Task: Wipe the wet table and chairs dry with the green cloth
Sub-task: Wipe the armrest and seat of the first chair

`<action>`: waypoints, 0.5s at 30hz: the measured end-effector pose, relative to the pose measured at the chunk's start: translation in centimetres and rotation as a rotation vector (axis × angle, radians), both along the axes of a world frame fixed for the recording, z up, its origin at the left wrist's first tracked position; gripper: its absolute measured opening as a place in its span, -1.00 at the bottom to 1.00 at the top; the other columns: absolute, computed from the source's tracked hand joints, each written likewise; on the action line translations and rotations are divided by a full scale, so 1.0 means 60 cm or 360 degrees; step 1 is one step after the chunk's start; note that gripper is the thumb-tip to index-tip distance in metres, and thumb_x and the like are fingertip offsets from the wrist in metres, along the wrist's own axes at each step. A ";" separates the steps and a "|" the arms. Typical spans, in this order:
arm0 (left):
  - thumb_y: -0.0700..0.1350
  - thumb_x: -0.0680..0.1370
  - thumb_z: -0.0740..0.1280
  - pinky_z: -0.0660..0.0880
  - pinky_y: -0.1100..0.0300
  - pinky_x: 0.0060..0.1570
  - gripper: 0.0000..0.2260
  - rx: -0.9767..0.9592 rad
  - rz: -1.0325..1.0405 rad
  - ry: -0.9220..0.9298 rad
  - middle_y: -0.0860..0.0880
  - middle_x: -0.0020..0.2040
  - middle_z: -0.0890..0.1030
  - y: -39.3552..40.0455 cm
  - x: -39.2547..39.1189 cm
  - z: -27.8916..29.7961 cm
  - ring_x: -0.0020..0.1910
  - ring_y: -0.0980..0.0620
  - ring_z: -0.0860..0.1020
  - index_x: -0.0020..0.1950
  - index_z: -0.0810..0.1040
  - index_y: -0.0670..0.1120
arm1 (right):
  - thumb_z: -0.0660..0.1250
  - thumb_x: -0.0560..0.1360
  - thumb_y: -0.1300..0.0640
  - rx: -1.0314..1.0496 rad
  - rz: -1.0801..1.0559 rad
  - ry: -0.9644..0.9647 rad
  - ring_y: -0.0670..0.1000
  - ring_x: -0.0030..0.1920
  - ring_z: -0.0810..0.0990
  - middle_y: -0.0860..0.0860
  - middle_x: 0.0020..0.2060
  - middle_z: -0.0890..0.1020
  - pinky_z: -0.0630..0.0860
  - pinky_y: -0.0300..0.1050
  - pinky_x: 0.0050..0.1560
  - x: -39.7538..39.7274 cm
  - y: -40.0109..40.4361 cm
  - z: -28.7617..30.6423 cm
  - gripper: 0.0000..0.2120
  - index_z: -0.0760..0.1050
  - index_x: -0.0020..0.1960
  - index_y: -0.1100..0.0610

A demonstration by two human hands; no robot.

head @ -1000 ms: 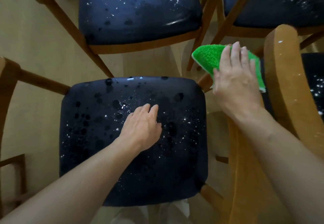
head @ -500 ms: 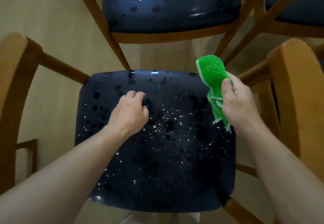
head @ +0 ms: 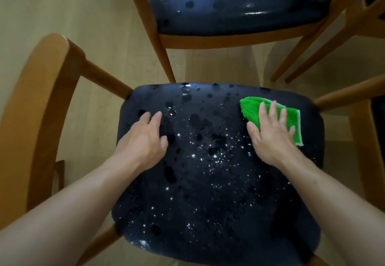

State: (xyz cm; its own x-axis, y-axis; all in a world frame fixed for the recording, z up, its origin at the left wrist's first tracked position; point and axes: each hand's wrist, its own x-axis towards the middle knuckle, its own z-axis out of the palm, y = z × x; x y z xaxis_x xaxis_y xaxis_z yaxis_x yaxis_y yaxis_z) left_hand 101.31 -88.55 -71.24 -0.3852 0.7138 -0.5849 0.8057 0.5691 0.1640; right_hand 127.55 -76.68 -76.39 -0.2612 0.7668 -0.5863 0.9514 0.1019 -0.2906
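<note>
A dark blue chair seat, beaded with water drops, fills the lower middle of the head view. The green cloth lies flat on the seat's far right part. My right hand presses on the cloth with straight, spread fingers. On the seat's left part my left hand rests palm down, fingers relaxed, holding nothing. Drops cover the seat between both hands.
A curved wooden chair back stands at the left. A second wet blue chair seat with wooden legs is just beyond. More wooden legs cross at the upper right. Pale wooden floor lies around.
My right hand brought the cloth from the wooden chair at the right, lifted it bunched, and now presses it flat on the seat. My left hand opened from curled to flat.
</note>
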 end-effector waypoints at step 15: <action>0.02 0.58 0.19 0.37 0.02 0.25 -0.48 0.0356 -0.0321 0.0000 -0.11 0.47 0.24 0.000 0.062 -0.024 0.39 -0.09 0.26 0.52 0.17 -0.06 | 0.06 0.61 -0.10 0.0241 0.0562 0.0155 0.08 0.54 -0.26 -0.12 0.52 -0.29 -0.24 0.13 0.47 -0.045 -0.112 -0.018 -0.32 -0.29 0.54 -0.05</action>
